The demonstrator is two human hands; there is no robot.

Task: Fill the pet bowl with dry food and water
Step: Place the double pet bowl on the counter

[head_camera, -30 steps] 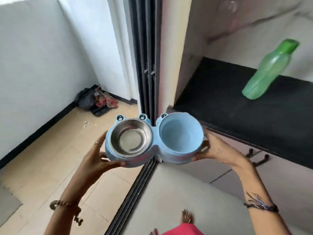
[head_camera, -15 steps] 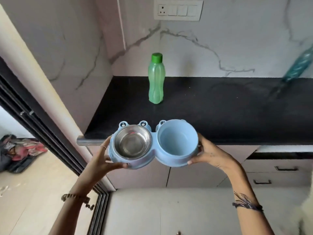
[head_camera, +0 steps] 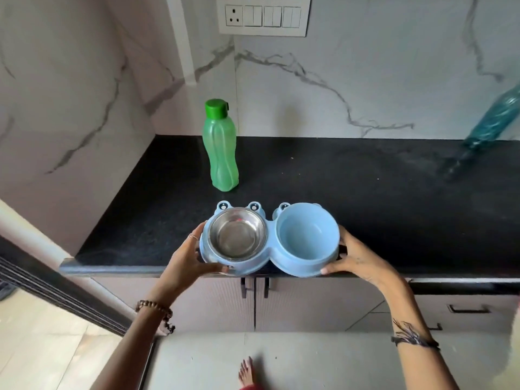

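The left hand (head_camera: 187, 260) grips the left end of the blue pet bowl (head_camera: 269, 243), beside its steel dish (head_camera: 237, 234). The bowl sits at the front edge of the black counter (head_camera: 394, 192), both cups empty. A green bottle (head_camera: 220, 146) stands upright behind it. The right hand (head_camera: 357, 258) grips the right end.

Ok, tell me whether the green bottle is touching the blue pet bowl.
Apart. The head view shows a strip of black counter between the green bottle and the pet bowl.
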